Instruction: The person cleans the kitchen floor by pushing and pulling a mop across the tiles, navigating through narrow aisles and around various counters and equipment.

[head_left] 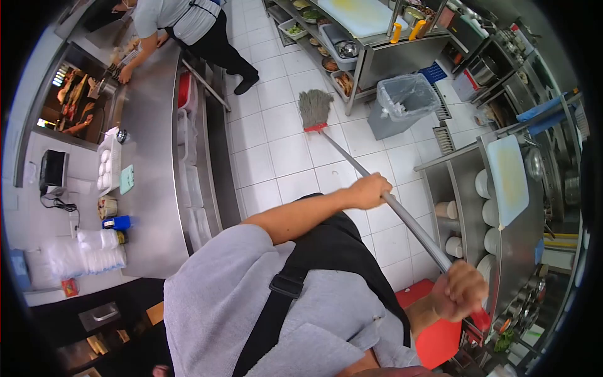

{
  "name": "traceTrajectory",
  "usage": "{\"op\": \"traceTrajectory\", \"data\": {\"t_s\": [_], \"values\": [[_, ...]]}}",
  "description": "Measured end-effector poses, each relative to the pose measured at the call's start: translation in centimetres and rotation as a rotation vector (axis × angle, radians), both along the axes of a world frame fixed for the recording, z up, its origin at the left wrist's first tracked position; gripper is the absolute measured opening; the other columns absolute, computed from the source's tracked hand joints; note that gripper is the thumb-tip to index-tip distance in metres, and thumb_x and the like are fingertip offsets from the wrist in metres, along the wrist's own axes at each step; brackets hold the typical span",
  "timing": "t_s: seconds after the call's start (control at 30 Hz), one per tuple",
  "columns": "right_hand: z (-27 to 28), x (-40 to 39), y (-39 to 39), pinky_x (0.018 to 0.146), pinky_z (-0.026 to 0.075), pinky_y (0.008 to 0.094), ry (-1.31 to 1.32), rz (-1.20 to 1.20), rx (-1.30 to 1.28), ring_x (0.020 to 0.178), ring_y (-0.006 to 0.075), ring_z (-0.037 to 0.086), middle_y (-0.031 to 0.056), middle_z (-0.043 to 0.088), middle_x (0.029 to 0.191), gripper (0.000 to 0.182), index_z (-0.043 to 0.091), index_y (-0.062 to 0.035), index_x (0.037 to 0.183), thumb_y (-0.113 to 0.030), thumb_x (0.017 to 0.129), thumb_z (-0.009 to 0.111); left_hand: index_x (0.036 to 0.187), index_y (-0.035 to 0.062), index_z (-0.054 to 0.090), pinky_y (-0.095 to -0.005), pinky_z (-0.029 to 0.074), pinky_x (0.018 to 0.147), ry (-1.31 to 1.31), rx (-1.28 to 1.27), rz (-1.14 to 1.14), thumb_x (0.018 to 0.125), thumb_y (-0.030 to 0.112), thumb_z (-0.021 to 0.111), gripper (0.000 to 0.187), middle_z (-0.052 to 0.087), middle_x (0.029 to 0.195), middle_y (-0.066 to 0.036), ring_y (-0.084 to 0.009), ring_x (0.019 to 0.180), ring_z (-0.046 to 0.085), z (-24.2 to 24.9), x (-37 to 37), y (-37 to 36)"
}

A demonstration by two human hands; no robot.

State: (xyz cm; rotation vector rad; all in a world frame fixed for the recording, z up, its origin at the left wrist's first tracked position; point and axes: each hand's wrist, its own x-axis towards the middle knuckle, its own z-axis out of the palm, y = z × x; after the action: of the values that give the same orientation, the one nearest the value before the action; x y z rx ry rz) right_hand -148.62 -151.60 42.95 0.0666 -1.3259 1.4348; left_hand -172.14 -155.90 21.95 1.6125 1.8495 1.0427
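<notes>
A mop (316,108) with grey strings and a red clamp rests on the white tiled floor, its long metal handle running diagonally back toward me. My left hand (369,191) is wrapped round the middle of that handle. Farther up, near the red-tipped end, my right hand (461,292) is closed on the same handle. The mop head lies to the left of a grey bin (405,107) lined with a clear bag, and they do not touch.
A steel counter (147,157) runs along the left, where a co-worker (188,25) stands at its far end. Steel shelving (396,63) with food containers stands ahead. On the right, a counter holds a white cutting board (507,179); a red surface (438,342) is beside my right arm.
</notes>
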Motion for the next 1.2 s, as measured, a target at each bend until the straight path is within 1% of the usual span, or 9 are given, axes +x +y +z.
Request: {"op": "traceTrajectory", "data": {"t_s": [0.13,0.4,0.63,0.8,0.9,0.97,1.03,1.1,1.2], "values": [[0.8,-4.5,0.9,0.046,0.026,0.0261,0.059,0.187,0.072,0.046,0.0088,0.034,-0.0026,0.037,0.053,0.040,0.033,-0.0135,0.062,-0.016,0.094,0.057,0.065,0.0049,0.053,-0.0433,0.045,0.079,-0.072,0.040,-0.037,0.093,0.025,0.063,0.036,0.056,0.069,-0.014,-0.0348,0.079,0.056,0.0,-3.2,1.0],[-9.8,-24.6,6.2,0.065,0.047,0.0335,-0.184,0.072,-0.146,0.070,0.0163,0.055,0.0101,0.060,0.077,0.017,0.057,-0.0006,0.079,-0.010,0.093,0.059,0.084,0.0082,0.069,-0.0455,0.047,0.083,0.132,0.355,0.290,0.077,0.009,0.068,0.007,0.065,0.083,-0.015,-0.0383,0.089,0.059,-14.2,-26.3,8.1],[-14.4,-34.8,8.1,0.072,0.049,0.0298,-0.691,-0.090,-0.104,0.073,0.0155,0.058,0.0091,0.064,0.081,0.021,0.064,0.0045,0.084,-0.014,0.094,0.061,0.112,0.0134,0.062,-0.0700,0.037,0.099,0.205,-0.471,0.433,0.081,0.028,0.070,0.035,0.048,0.136,-0.012,-0.0338,0.130,0.041,-14.5,-38.3,9.7],[-6.1,-25.9,6.2,0.072,0.049,0.0316,-0.710,-0.083,0.197,0.069,0.0148,0.056,0.0080,0.060,0.073,0.022,0.058,-0.0004,0.076,-0.017,0.089,0.063,0.062,0.0099,0.055,-0.0421,0.044,0.082,0.029,0.172,0.157,0.083,0.029,0.075,0.035,0.058,0.076,-0.011,-0.0326,0.090,0.055,-12.3,-31.3,7.5],[-5.0,-28.6,4.9,0.073,0.048,0.0312,-0.552,0.010,0.080,0.067,0.0128,0.052,0.0065,0.056,0.069,0.028,0.050,-0.0036,0.069,-0.020,0.087,0.064,0.063,0.0112,0.057,-0.0408,0.042,0.083,-0.147,0.224,0.100,0.079,0.016,0.075,0.024,0.060,0.075,-0.008,-0.0311,0.082,0.057,-8.4,-30.6,6.3],[-5.4,-30.6,5.3,0.078,0.048,0.0326,-1.042,-0.064,-0.056,0.070,0.0147,0.055,0.0078,0.058,0.072,0.025,0.052,-0.0031,0.071,-0.018,0.087,0.063,0.067,0.0112,0.059,-0.0405,0.042,0.084,-0.070,0.454,0.120,0.073,0.007,0.073,0.016,0.061,0.077,-0.008,-0.0317,0.083,0.058,-12.6,-34.1,8.3],[-12.3,-34.9,6.2,0.090,0.049,0.0363,-0.899,-0.195,0.059,0.090,0.0223,0.064,0.0134,0.066,0.088,0.014,0.064,0.0022,0.085,-0.010,0.090,0.059,0.070,0.0116,0.061,-0.0424,0.042,0.083,-0.004,0.387,0.233,0.068,0.003,0.070,0.013,0.061,0.078,-0.008,-0.0322,0.089,0.057,-18.0,-40.3,10.2],[-17.2,-40.5,8.2,0.099,0.045,0.0369,-0.878,0.018,0.239,0.106,0.0234,0.064,0.0132,0.069,0.101,0.017,0.067,0.0045,0.099,-0.008,0.092,0.060,0.093,0.0155,0.067,-0.0529,0.044,0.094,0.244,0.138,0.357,0.070,0.000,0.062,0.027,0.061,0.112,-0.011,-0.0364,0.108,0.053,-25.4,-47.7,11.5],[-22.2,-45.1,8.0,0.092,0.045,0.0333,-0.817,0.043,0.112,0.100,0.0254,0.063,0.0144,0.065,0.098,0.008,0.060,0.0024,0.087,-0.003,0.087,0.066,0.150,0.0233,0.031,-0.0685,0.025,0.110,0.137,-0.647,0.483,0.089,0.008,0.048,0.065,0.007,0.163,-0.008,-0.0386,0.148,0.015,-20.9,-49.4,11.5]]}}
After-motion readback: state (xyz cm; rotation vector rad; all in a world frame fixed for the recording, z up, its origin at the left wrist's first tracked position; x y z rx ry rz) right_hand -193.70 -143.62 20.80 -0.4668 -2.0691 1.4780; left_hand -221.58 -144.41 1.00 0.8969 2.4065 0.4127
